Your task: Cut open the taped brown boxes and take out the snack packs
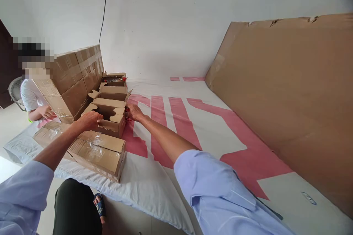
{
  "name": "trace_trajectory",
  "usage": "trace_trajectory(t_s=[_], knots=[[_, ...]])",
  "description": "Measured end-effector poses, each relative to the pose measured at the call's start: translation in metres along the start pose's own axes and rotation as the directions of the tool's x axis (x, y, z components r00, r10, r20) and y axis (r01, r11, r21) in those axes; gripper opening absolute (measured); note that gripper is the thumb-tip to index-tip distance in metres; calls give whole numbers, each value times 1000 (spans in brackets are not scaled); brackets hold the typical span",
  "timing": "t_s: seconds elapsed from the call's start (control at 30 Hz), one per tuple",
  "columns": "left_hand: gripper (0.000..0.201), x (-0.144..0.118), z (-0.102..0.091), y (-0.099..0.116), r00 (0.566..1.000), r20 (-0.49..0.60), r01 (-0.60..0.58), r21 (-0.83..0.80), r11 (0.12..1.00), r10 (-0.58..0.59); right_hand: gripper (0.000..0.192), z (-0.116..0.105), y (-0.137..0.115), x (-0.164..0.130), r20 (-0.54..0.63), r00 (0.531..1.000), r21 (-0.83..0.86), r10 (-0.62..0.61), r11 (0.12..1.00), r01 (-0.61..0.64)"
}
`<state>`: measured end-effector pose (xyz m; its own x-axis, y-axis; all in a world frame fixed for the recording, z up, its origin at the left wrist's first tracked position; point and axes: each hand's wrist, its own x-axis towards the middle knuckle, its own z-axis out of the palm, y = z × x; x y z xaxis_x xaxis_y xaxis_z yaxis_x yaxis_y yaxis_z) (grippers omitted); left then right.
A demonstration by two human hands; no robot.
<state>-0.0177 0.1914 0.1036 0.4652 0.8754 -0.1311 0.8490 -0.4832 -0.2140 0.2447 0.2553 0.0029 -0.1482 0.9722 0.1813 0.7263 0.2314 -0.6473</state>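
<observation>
An open cardboard box (110, 129) stands on the sheet with its flaps raised and a dark inside. My left hand (89, 120) is closed at its near left edge, fingers pinched on the cardboard. At the box's right end, my right hand (134, 112) is curled beside the wall. Bits of something red show by its fingers, too small to name. Just behind stands another open box (113, 90). Farther back, a third open box (116, 75) holds shiny wrapped things with red parts. A taped closed box (100, 150) lies in front.
Taped cartons (74, 77) are stacked at the left, beside a person (31, 95) in a white top. A large cardboard sheet (284, 88) leans at the right. The red and white sheet (179, 117) covers the bed. A cable (103, 18) hangs from a wall socket.
</observation>
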Motion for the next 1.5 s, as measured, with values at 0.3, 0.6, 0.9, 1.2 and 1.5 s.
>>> trace_trajectory(t_s=[0.3, 0.6, 0.9, 1.2, 1.5], knots=[[38, 11, 8, 24, 998, 57, -41, 43, 998, 39, 46, -43, 24, -80, -150, 985, 219, 85, 974, -50], [29, 22, 6, 34, 995, 96, 9, 68, 998, -16, 45, -67, 76, -304, -317, 903, 427, 288, 894, -136], [30, 48, -3, 35, 990, 81, 101, 158, 982, -115, 42, -30, 110, -352, -318, 909, 311, 268, 936, -167], [34, 95, -4, 26, 985, 35, 164, 153, 974, -171, 34, -15, 113, -341, -336, 941, 40, 25, 999, -12], [33, 145, -4, 19, 973, -10, 231, 139, 963, -232, 25, -12, 110, -343, -409, 905, -93, -115, 992, 84]])
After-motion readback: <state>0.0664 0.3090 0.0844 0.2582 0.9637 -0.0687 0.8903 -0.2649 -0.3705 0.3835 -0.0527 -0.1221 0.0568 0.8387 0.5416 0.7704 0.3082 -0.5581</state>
